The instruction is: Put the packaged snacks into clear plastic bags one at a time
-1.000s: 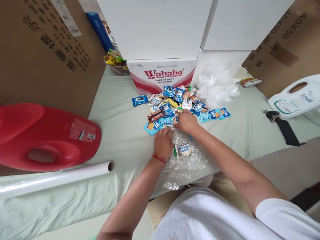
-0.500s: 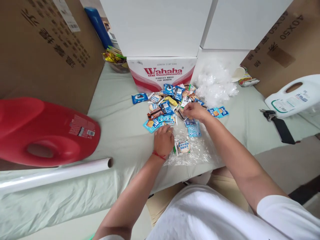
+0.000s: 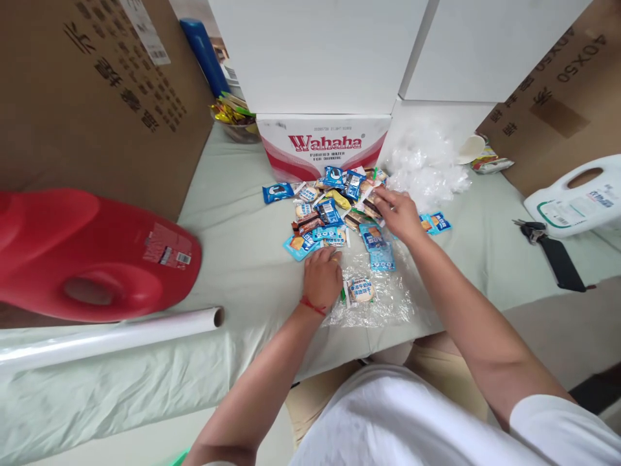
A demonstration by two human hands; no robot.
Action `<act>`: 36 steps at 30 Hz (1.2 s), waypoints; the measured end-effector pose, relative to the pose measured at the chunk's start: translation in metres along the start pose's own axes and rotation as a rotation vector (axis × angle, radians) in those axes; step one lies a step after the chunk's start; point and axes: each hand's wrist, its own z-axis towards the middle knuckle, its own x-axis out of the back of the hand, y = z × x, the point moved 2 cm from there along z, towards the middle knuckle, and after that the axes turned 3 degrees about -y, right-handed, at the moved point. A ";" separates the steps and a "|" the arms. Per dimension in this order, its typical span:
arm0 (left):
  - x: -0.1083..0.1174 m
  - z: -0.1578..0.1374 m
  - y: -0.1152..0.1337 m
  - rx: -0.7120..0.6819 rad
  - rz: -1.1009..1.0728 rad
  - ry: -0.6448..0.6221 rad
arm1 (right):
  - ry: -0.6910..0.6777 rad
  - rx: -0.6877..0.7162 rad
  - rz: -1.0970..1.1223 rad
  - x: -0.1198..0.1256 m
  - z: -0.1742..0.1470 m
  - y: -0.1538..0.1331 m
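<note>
Clock face: I'm taking the middle of the snack pile (image 3: 328, 212) as centre, with 12 pointing away from the person.
Right hand (image 3: 400, 213): is reaching in at 3 o'clock, half curled, thumb and fingers bending close together; the fingertips are touching or hovering over a brown biscuit packet (image 3: 371, 206), and I can't tell whether they're pinching it.
Left hand (image 3: 323, 283): is lying palm down at 6 o'clock, fingers close together and slightly bent, over the near left edge of clear film (image 3: 392, 301); whether it's gripping any, I can't see.
On the film: a round-biscuit packet (image 3: 361, 291) is lying at 5 o'clock, and light-blue packets (image 3: 381, 246) are lying nearer the pile at 4.
Around on the tabletop (image 3: 233, 239): a Wahaha box (image 3: 326, 147) is standing at 12, crumpled plastic (image 3: 427, 162) is heaping up at 2, a red jug (image 3: 116, 259) is lying at 9.
Changed since half a second ago: the right hand is now sitting farther out, leaving the light-blue packets uncovered; the left is staying put.
</note>
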 end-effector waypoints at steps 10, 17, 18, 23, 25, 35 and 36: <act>-0.001 0.002 -0.004 -0.014 -0.019 -0.019 | -0.631 0.049 0.146 -0.017 -0.097 -0.010; 0.000 0.002 -0.001 -0.007 -0.005 -0.022 | -0.421 -0.063 0.213 -0.036 -0.098 -0.009; 0.000 0.002 -0.002 -0.007 -0.007 -0.020 | -0.408 -0.063 0.203 -0.037 -0.099 -0.009; 0.000 0.002 -0.005 0.000 -0.052 -0.011 | -0.539 0.083 0.116 -0.030 -0.117 -0.018; -0.001 0.002 -0.006 -0.004 -0.061 -0.002 | -0.679 0.171 0.150 -0.022 -0.129 -0.021; -0.002 0.003 -0.009 -0.007 -0.085 0.016 | -0.370 -0.237 0.378 -0.021 -0.125 -0.005; -0.002 0.003 -0.009 -0.001 -0.091 0.017 | -0.373 -0.235 0.371 -0.026 -0.124 -0.006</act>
